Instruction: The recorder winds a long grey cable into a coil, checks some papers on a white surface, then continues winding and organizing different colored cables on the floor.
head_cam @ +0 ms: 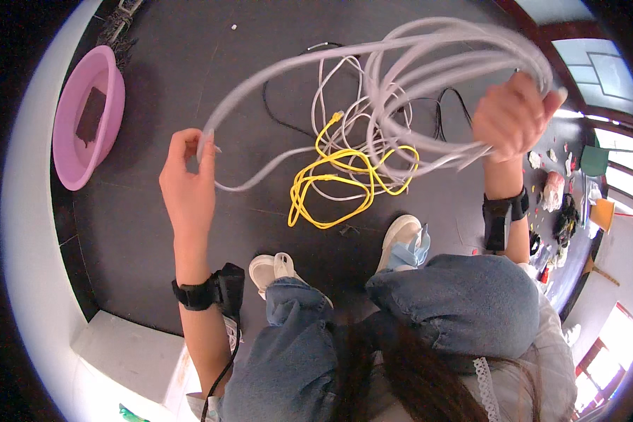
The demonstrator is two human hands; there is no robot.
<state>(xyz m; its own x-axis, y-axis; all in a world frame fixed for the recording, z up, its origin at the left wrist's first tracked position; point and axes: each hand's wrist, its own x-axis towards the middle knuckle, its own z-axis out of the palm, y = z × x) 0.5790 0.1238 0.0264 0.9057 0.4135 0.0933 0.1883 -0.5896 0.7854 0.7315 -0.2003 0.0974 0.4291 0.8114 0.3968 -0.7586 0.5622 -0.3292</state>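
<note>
A pale grey cable (pixel 290 64) hangs in wide loops from my right hand (pixel 511 118), which grips the bundle at the upper right and looks blurred. From those loops one run arches leftward to my left hand (pixel 192 169), where thumb and fingers pinch it. Beyond that pinch, the cable curves back down toward the pile on the floor. A yellow network cable (pixel 329 224) with a plug lies loosely coiled on the dark floor between my hands. Under and behind it are tangled whitish cables (pixel 343 199) and a black cable (pixel 279 120).
A pink plastic basin (pixel 117 105) holding something dark stands by the left wall. Behind it lies a mop head (pixel 117 34). My shoes (pixel 401 235) are close below the cables. Scattered items, including a plastic-wrapped bundle (pixel 553 191) and a green dustpan-like object (pixel 593 161), lie at right.
</note>
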